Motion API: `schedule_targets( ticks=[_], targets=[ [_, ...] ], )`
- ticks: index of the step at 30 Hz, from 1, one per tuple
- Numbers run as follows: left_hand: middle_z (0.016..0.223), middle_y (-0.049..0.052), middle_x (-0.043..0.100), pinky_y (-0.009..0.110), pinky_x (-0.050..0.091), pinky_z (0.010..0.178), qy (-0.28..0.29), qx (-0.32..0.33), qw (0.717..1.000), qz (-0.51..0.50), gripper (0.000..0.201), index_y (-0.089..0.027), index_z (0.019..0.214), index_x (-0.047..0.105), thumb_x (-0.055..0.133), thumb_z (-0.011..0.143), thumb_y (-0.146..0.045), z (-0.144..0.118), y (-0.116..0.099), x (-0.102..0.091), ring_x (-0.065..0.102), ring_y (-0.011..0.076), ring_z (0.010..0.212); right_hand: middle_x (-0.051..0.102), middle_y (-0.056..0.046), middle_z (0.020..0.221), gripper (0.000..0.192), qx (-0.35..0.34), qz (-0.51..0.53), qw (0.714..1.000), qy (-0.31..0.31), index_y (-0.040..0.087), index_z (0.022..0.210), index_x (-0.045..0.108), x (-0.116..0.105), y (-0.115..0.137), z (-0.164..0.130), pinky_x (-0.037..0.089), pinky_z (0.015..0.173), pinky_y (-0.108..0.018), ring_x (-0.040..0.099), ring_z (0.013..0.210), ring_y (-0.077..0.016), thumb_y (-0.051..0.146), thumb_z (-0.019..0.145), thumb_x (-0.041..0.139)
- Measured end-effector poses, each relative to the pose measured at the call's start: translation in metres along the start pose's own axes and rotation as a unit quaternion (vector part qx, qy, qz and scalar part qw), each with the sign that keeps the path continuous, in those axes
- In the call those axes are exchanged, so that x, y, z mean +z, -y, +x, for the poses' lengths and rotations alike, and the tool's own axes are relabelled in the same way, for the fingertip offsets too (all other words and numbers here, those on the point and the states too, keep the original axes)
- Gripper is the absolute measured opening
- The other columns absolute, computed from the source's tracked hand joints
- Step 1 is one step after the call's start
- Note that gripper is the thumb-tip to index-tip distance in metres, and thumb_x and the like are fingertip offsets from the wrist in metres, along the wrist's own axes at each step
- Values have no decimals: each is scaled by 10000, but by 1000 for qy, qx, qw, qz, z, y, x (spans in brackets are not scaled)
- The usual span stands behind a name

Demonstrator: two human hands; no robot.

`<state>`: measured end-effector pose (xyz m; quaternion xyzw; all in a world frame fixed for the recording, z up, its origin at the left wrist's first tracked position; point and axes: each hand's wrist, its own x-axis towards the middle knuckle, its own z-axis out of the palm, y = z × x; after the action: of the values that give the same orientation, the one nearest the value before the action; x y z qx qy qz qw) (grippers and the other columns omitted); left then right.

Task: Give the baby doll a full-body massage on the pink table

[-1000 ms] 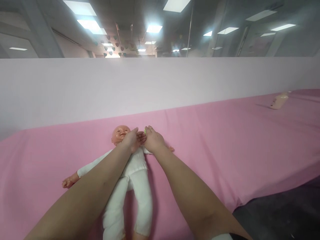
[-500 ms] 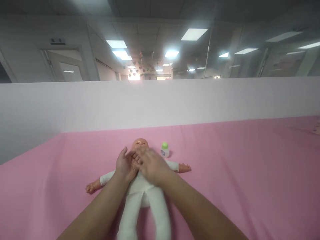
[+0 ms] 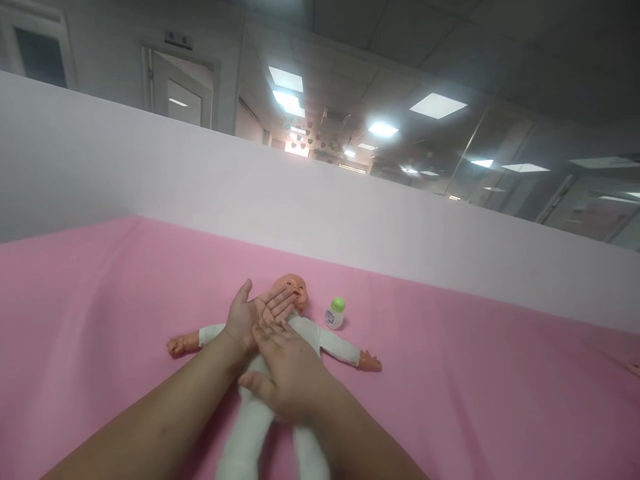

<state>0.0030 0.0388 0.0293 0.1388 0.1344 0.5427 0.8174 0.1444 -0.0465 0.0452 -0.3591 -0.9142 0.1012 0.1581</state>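
Observation:
A baby doll (image 3: 313, 331) with a white cloth body lies on its back on a pink sheet (image 3: 425, 387), arms spread and head toward the wall. Over its chest, my left hand (image 3: 257, 317) is palm up with the fingers stretched out, partly covering the doll's face. My right hand (image 3: 290, 367) lies palm down, its fingertips on or just above the left palm and its thumb apart. Neither hand holds anything that I can see. Beside the doll's head stands a small clear bottle (image 3: 335, 315) with a green cap and printed label.
A low white wall (image 3: 300, 200) runs along the far side of the pink sheet, with glass above it. Beyond the glass are ceiling lights and a door (image 3: 183, 90). Part of a small object (image 3: 636, 367) shows at the right edge.
My right hand has drawn back toward me, from the left fingers to the left palm's lower part. The left hand has opened flatter. The whole view has tilted.

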Motion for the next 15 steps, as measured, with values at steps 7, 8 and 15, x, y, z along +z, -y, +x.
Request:
schedule_targets(
  ticks=[7,8,15],
  targets=[
    [1306,288,637,423,529,1005,-5,-28,1000,5,768,11,1424,499,413,972,-604,-5,15,17,649,338,1206,84,-178,1674,975,-10,-16,999,-30,76,1614,68,9,-1,0,89,1278,-516,77,1563,-319,693,956,437],
    [1300,283,643,419,527,1007,-10,-38,999,9,761,7,1415,510,423,969,-604,-5,19,19,650,335,1203,87,-175,1674,968,1,-26,999,-40,79,1614,65,10,-4,0,75,1277,-528,73,1563,-321,689,958,434],
    [1125,230,727,449,571,912,-23,-89,996,16,713,-21,1374,544,443,957,-591,-5,37,21,734,318,983,162,-186,1659,911,91,-93,990,-61,65,1601,193,10,-18,5,67,1257,-595,84,1558,-355,658,959,452]
  ],
)
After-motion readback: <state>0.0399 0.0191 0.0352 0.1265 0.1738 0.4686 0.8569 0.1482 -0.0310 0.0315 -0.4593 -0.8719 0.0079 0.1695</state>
